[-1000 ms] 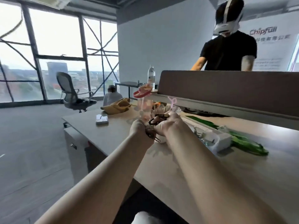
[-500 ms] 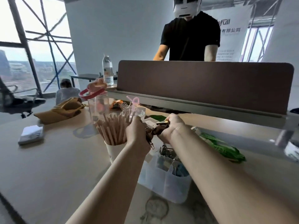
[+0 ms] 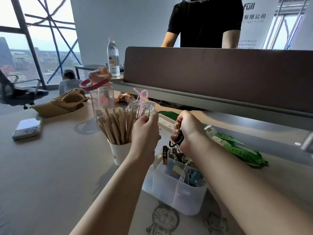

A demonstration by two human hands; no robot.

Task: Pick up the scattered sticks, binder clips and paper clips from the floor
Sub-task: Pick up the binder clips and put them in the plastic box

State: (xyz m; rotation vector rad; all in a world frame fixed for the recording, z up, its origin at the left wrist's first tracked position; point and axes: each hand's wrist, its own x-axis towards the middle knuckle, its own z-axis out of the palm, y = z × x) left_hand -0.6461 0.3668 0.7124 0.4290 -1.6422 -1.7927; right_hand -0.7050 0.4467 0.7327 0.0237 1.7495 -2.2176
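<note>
Noted hands parted; together half a second back. Seen now: left hand [image 3: 145, 133] pinching small metal clip [image 3: 148, 114] beside sticks [image 3: 116, 126] in paper cup [image 3: 120, 154]; right hand [image 3: 188, 131] clenched on binder clips [image 3: 176, 143] over divided box [image 3: 176, 192] on desk [image 3: 59, 158]. Judged: collected items being sorted into containers.

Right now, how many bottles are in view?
2: the pink-lidded bottle just behind the cup of sticks, and the water bottle farther back, left of the partition. Others may be hidden.
</note>
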